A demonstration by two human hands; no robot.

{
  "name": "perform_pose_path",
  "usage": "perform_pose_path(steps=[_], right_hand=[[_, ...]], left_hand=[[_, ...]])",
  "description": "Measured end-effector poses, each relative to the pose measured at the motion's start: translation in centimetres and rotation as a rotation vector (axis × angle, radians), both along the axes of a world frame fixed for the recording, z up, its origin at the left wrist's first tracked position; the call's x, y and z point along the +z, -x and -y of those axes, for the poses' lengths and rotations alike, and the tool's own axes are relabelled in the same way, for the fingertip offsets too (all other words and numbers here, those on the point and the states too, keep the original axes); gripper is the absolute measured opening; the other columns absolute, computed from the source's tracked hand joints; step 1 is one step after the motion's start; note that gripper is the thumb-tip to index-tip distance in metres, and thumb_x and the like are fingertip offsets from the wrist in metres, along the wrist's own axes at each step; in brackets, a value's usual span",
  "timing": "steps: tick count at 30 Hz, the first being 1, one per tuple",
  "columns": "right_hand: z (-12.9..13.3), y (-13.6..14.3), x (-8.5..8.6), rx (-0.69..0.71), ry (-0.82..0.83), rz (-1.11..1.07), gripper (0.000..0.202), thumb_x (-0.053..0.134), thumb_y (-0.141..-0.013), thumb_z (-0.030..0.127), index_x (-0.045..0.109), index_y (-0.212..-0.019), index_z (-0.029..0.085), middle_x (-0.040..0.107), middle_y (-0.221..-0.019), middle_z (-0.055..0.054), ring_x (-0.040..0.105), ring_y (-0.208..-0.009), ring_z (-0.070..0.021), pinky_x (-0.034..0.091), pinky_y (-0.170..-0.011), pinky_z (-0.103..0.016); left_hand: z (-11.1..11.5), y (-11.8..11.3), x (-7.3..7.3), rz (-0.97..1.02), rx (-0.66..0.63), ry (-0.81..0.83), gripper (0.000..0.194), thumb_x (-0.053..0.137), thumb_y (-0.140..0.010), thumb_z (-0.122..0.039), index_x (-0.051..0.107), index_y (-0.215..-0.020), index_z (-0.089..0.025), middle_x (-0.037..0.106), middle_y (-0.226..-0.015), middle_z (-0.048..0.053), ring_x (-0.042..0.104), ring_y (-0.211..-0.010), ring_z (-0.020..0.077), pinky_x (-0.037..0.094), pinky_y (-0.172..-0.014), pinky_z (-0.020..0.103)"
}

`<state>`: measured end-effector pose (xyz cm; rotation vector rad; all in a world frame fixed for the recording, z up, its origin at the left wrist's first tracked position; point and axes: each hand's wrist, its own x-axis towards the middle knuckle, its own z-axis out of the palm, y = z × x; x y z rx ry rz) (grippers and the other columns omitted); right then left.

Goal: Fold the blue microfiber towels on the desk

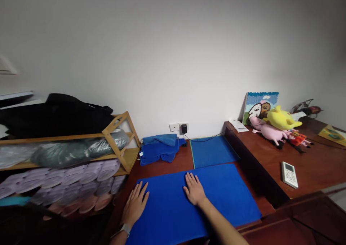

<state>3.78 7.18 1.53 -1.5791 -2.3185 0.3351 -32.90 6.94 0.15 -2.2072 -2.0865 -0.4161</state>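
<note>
A bright blue cloth [173,209] lies spread out on the reddish-brown wooden table [183,162]. On the cloth's left edge rests my left hand [135,203], flat with the fingers a little apart; a watch [125,229] is on that wrist. My right hand [194,189] lies flat near the middle of the cloth's far edge, its fingers stretched out. Behind this cloth is a second, flat blue cloth [213,152] with a green edge. Several crumpled blue cloths [159,149] are heaped at the back left of the table.
At left, a wooden rack [121,140] holds rows of slippers [83,173] and a black bag [56,117]. A charger [184,128] is plugged into the wall. Rightward, a higher surface [262,158] carries plush toys [281,118], a picture [261,104] and a remote control [289,174].
</note>
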Motion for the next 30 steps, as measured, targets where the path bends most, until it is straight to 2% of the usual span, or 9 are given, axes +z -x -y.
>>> perform_pose_path(steps=[2, 4, 12, 14, 17, 21, 24, 27, 30], right_hand=[[-0.7, 0.1, -0.6, -0.01, 0.029, 0.012, 0.068, 0.017, -0.106, 0.054, 0.021, -0.163, 0.016, 0.021, -0.168, -0.007, 0.015, -0.157, -0.022, 0.014, -0.129, -0.046], [-0.9, -2.0, -1.1, -0.069, 0.058, 0.038, 0.068, 0.017, -0.106, 0.054, 0.021, -0.163, 0.016, 0.02, -0.169, -0.007, 0.014, -0.157, -0.0222, 0.012, -0.129, -0.046], [-2.0, -20.7, -1.2, -0.519, 0.148, 0.192, 0.063, 0.025, -0.104, 0.046, 0.026, -0.162, 0.02, 0.023, -0.169, -0.005, 0.016, -0.157, -0.0256, 0.01, -0.128, -0.047], [-2.4, -23.9, -0.9, -0.566, 0.156, 0.199, 0.063, 0.026, -0.103, 0.043, 0.028, -0.162, 0.02, 0.024, -0.169, -0.005, 0.019, -0.156, -0.028, 0.015, -0.127, -0.048], [-2.5, -26.1, -0.6, -0.574, 0.149, 0.188, 0.063, 0.03, -0.101, 0.045, 0.033, -0.161, 0.024, 0.03, -0.167, -0.003, 0.024, -0.155, -0.0287, 0.02, -0.126, -0.047], [-2.3, -26.1, -0.2, -0.577, 0.165, 0.204, 0.062, 0.029, -0.101, 0.043, 0.036, -0.159, 0.026, 0.03, -0.167, -0.002, 0.025, -0.155, -0.028, 0.022, -0.125, -0.047], [-2.6, -24.1, 0.6, -0.617, 0.159, 0.219, 0.064, 0.023, -0.101, 0.035, 0.034, -0.159, 0.014, 0.03, -0.167, -0.011, 0.025, -0.154, -0.0316, 0.02, -0.124, -0.054], [-3.1, -19.0, 1.6, -0.562, 0.096, 0.218, 0.064, 0.023, -0.102, 0.035, 0.032, -0.159, 0.007, 0.028, -0.167, -0.014, 0.02, -0.156, -0.0296, 0.015, -0.127, -0.051], [-3.0, -10.3, 1.9, -0.321, 0.015, 0.15, 0.062, 0.026, -0.104, 0.038, 0.032, -0.16, 0.014, 0.028, -0.167, -0.008, 0.018, -0.157, -0.0231, 0.014, -0.128, -0.043]], left_hand=[[-1.0, 0.1, -0.8, -0.006, 0.024, 0.027, 0.063, 0.035, -0.098, -0.05, 0.046, -0.154, -0.022, 0.042, -0.164, 0.011, 0.037, -0.151, 0.0288, 0.03, -0.123, 0.051], [-1.4, 0.4, -1.5, -0.005, 0.035, 0.039, 0.063, 0.036, -0.099, -0.05, 0.043, -0.156, -0.024, 0.039, -0.165, 0.01, 0.036, -0.152, 0.0282, 0.029, -0.124, 0.052], [-1.2, 0.5, -2.1, -0.008, 0.035, 0.024, 0.062, 0.033, -0.101, -0.05, 0.04, -0.157, -0.024, 0.036, -0.166, 0.01, 0.032, -0.154, 0.028, 0.027, -0.124, 0.052], [-1.2, 0.4, -2.0, -0.011, 0.043, 0.029, 0.061, 0.034, -0.101, -0.05, 0.04, -0.157, -0.025, 0.036, -0.166, 0.009, 0.032, -0.154, 0.0273, 0.027, -0.124, 0.051], [-1.1, 0.2, -1.7, -0.019, 0.053, 0.047, 0.062, 0.034, -0.101, -0.051, 0.04, -0.157, -0.025, 0.035, -0.167, 0.01, 0.031, -0.154, 0.026, 0.025, -0.125, 0.049], [-0.8, -0.1, -1.4, -0.03, 0.055, 0.045, 0.061, 0.033, -0.102, -0.05, 0.039, -0.157, -0.026, 0.036, -0.167, 0.01, 0.032, -0.154, 0.0252, 0.023, -0.126, 0.049], [-0.8, -0.2, -1.5, -0.029, 0.049, 0.04, 0.061, 0.035, -0.102, -0.05, 0.041, -0.156, -0.025, 0.036, -0.166, 0.011, 0.032, -0.154, 0.0256, 0.022, -0.126, 0.05], [-0.8, -0.2, -1.7, -0.005, 0.042, 0.028, 0.06, 0.036, -0.102, -0.05, 0.042, -0.156, -0.024, 0.036, -0.166, 0.011, 0.033, -0.153, 0.0261, 0.023, -0.126, 0.05], [-0.8, -0.2, -1.9, 0.028, 0.047, 0.014, 0.059, 0.036, -0.102, -0.049, 0.042, -0.156, -0.025, 0.036, -0.167, 0.009, 0.031, -0.154, 0.0263, 0.024, -0.126, 0.05]])
